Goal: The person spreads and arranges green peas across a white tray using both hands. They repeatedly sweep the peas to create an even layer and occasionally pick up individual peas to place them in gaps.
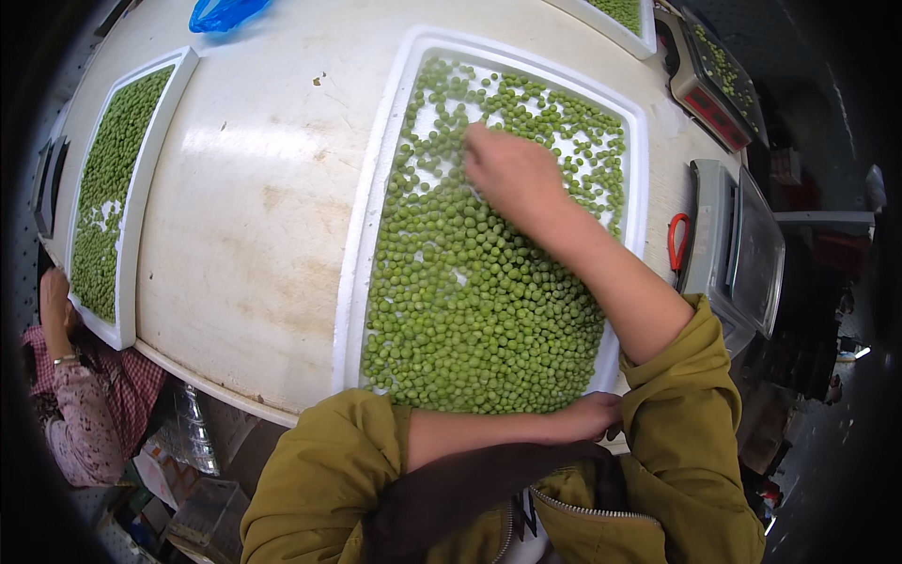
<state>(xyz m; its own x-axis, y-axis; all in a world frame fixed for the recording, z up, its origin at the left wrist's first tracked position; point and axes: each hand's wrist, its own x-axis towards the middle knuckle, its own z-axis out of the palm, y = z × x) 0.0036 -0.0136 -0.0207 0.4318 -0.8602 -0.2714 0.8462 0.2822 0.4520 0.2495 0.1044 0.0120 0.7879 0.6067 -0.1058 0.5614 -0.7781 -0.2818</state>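
Note:
A white foam tray (pixel 358 247) lies before me, holding a spread of green peas (pixel 451 317). They are dense in the near part and sparser at the far end, where white tray floor shows between them. My right hand (pixel 518 173) is over the far half of the tray, its fingers curled down towards the peas. Its fingertips are hidden, so whether it pinches any peas does not show. My left forearm crosses along the tray's near edge. Beside the near right corner, my left hand (pixel 590 417) has its fingers bent and partly hidden under it.
Another foam tray of peas (pixel 130 282) stands at left, with a co-worker's hand (pixel 55 292) at its near corner. A third tray (pixel 645 44) is at the far right. Along the right edge are two weighing scales (pixel 712 116) and orange-handled scissors (pixel 677 243). A blue plastic bag (pixel 224 14) lies far left.

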